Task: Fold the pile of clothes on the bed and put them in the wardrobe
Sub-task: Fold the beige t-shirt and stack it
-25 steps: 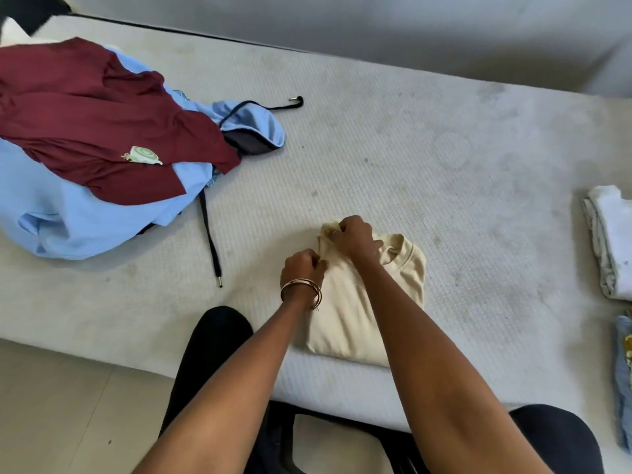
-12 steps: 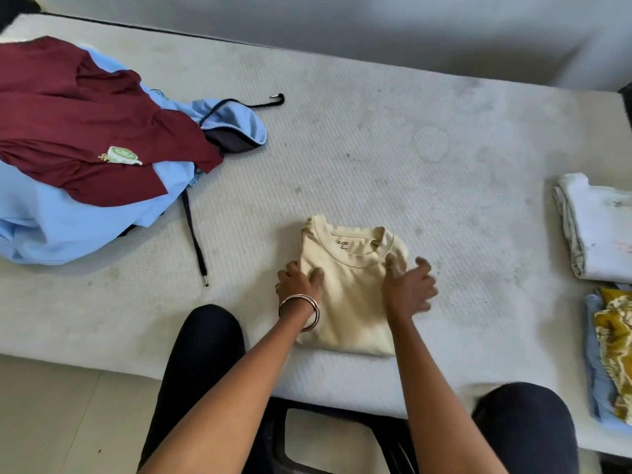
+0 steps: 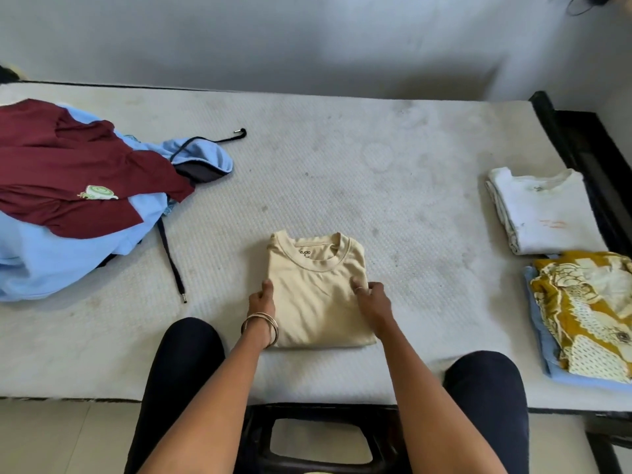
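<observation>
Head view: a folded cream T-shirt [image 3: 316, 292] lies flat on the bare mattress [image 3: 342, 179] near its front edge, collar facing away from the person. The left hand [image 3: 261, 302] grips the shirt's left edge, thumb on top of the fabric; two bangles [image 3: 260, 328] sit on that wrist. The right hand [image 3: 372, 301] grips the right edge, fingers curled over the fabric, a ring on one finger. The hands are apart, one at each side of the shirt. At the left of the mattress, an unfolded maroon garment [image 3: 68, 172] lies on top of a light blue hoodie [image 3: 61, 265]. At the right, a folded white shirt [image 3: 543, 210] lies just behind a folded yellow patterned garment [image 3: 588, 313], well apart from the cream T-shirt.
</observation>
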`<state>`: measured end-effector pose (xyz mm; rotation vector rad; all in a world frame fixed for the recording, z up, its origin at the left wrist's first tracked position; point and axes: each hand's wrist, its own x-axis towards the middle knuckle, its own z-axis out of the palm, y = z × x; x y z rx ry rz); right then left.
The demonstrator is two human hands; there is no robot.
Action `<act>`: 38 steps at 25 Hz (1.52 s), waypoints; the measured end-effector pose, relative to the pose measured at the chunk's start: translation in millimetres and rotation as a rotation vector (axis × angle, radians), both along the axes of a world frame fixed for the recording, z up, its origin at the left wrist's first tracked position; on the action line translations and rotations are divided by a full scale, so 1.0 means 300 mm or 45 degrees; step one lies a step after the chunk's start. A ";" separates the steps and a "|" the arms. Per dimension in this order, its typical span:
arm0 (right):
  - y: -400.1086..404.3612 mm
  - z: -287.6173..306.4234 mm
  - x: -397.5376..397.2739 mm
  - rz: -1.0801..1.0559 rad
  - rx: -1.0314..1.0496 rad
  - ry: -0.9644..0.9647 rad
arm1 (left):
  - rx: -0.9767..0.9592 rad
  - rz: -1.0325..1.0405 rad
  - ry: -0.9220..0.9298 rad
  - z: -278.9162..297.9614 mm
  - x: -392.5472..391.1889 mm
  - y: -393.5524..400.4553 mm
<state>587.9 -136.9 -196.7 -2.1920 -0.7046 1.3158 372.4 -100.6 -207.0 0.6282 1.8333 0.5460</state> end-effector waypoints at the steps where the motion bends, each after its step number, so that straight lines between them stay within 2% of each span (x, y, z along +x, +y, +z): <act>1: -0.012 -0.005 0.000 0.028 -0.017 0.057 | 0.025 0.008 -0.113 0.021 0.011 -0.003; 4: -0.032 0.007 0.022 -0.047 0.013 0.271 | 0.070 -0.027 -0.322 0.103 0.028 0.001; 8: -0.063 0.164 0.100 -0.084 0.139 0.519 | 0.187 -0.145 -0.451 0.173 0.073 0.010; 12: -0.099 0.275 0.286 -0.149 0.345 0.476 | 0.234 -0.195 -0.719 0.248 0.262 0.031; 17: -0.135 0.390 0.675 -0.302 0.508 0.362 | 0.199 -0.322 -0.928 0.323 0.672 0.102; 19: -0.121 0.436 0.864 -0.333 0.541 0.238 | 0.208 -0.390 -0.946 0.352 0.870 0.140; 25: 0.037 0.522 1.392 -0.275 0.484 -0.343 | 0.314 -0.521 -0.975 0.399 1.456 0.290; 29: 0.149 0.460 1.635 -0.217 0.312 -0.712 | 0.246 -0.532 -0.885 0.323 1.735 0.377; 32: 0.154 0.308 1.653 -0.038 -0.077 -1.033 | -0.017 -0.669 -0.666 0.233 1.781 0.365; 34: 0.141 0.200 1.591 0.144 -0.077 -1.086 | -0.069 -0.735 -0.628 0.159 1.773 0.334; 36: 0.124 0.113 1.542 0.310 -0.005 -1.056 | 0.002 -0.710 -0.671 0.076 1.777 0.313; 38: 0.110 0.066 1.529 0.342 -0.034 -1.043 | 0.074 -0.675 -0.685 0.030 1.778 0.290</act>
